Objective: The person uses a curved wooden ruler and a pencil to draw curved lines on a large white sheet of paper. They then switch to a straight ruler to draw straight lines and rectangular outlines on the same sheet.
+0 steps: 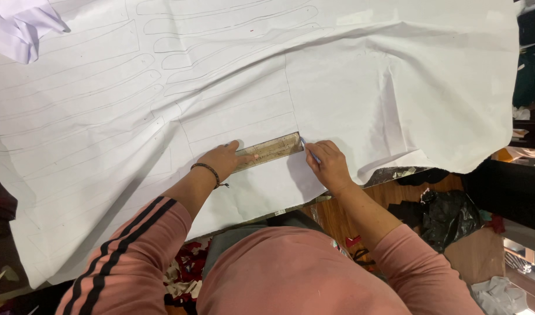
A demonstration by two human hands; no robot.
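Note:
A large white sheet of fabric (pixel 349 76) covers the table, marked with many drawn pattern outlines. My left hand (pixel 224 158), with a dark bracelet on its wrist, presses flat on a worn clear ruler (pixel 273 149) lying on the fabric near the front edge. My right hand (pixel 327 163) sits at the ruler's right end and grips a thin pen or marker (pixel 308 148), its tip touching the fabric beside the ruler. Both arms wear pink sleeves with dark stripes.
A crumpled piece of white cloth (pixel 19 26) lies at the top left corner. Below the table's edge are a black plastic bag (pixel 448 213), a wooden floor and scattered fabric scraps (pixel 183 271). Dark clutter stands at the right edge.

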